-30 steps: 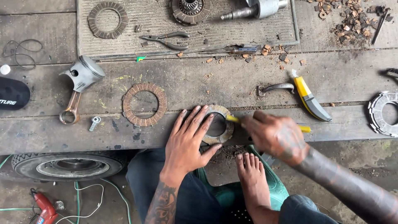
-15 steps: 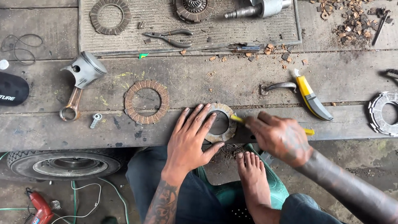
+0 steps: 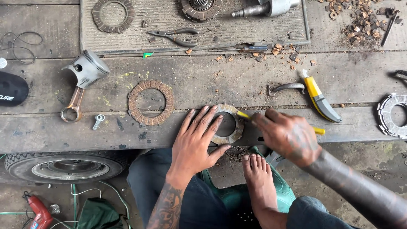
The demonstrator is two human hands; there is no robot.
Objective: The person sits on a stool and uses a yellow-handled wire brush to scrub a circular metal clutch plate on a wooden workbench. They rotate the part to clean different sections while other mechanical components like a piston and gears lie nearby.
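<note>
Item: worn metal ring plate (image 3: 232,136), lying flat at the near edge of the wooden surface (image 3: 237,85). The left hand (image 3: 198,142) is pressing it down, fingers spread wide over its left side. The right hand (image 3: 288,135) is gripping a yellow-handled tool (image 3: 243,115), tip meeting the ring's upper right rim. Since a second ago the hands and ring are sitting slightly further right in view; the tip is staying on the same rim, so the work there appears to be ongoing.

Containers: a ribbed mat (image 3: 271,29) is carrying a friction disc (image 3: 113,15), pliers (image 3: 173,37) and a clutch hub (image 3: 201,8). A second friction disc (image 3: 151,103) is lying left of the ring.
</note>
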